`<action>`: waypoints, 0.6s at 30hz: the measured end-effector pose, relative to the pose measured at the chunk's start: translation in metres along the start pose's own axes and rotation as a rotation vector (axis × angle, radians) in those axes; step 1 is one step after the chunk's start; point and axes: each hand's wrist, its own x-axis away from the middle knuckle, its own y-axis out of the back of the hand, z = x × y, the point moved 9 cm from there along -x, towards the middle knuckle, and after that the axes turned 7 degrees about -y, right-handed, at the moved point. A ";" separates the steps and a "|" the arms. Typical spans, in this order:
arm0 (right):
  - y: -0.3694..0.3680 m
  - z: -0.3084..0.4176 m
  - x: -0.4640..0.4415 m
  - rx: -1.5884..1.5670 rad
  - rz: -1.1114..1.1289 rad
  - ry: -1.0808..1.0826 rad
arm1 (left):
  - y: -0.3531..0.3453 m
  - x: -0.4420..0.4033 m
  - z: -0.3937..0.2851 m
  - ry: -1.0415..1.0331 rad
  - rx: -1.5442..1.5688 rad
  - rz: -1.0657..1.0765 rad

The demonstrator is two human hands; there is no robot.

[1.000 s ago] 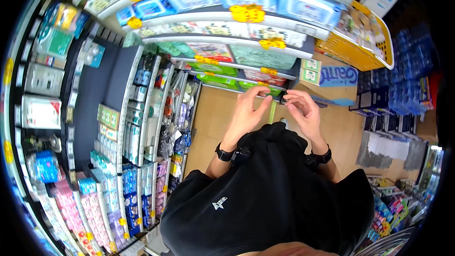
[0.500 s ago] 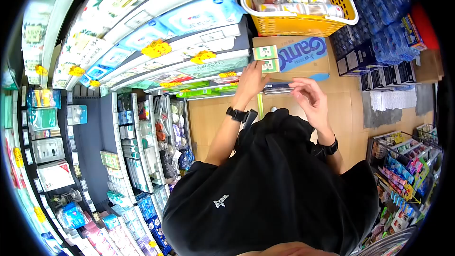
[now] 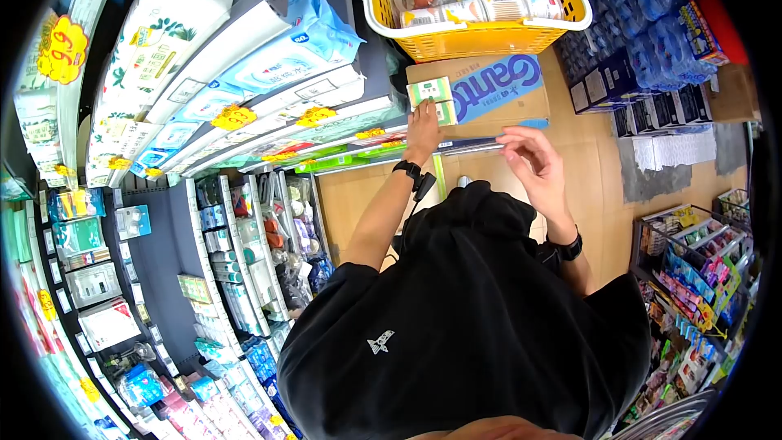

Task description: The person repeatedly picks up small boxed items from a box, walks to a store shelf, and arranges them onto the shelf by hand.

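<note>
My left hand [image 3: 423, 129] reaches forward with its fingers stretched out over the left side of small green-and-white packs [image 3: 429, 90]. They lie on the left end of a cardboard carton [image 3: 498, 99] with a blue printed band. The fingertips touch the packs; the underside of the hand is hidden. To the right, my right hand [image 3: 541, 173] hovers in front of the carton, fingers loosely bent and thumb apart, holding nothing. Just beyond the carton stands a yellow basket [image 3: 481, 42] filled with cups and tubs.
Shelves with blue wipe packs [image 3: 273, 61] and yellow price tags [image 3: 234, 117] run along my left. Wrapped water bottles [image 3: 664, 65] are stacked at the far right. A wire rack [image 3: 692, 265] of colourful packets stands near my right elbow.
The view has shifted, so shelf, carton and basket appear further left. My left hand has slid slightly further over the packs. My right hand stays nearly in place.
</note>
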 end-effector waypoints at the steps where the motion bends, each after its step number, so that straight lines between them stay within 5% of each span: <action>1: 0.002 0.000 -0.001 -0.002 -0.002 -0.001 | -0.004 -0.001 0.002 -0.002 -0.001 0.003; 18: 0.003 -0.010 -0.010 0.002 0.021 -0.038 | 0.006 0.005 -0.001 -0.041 -0.054 -0.007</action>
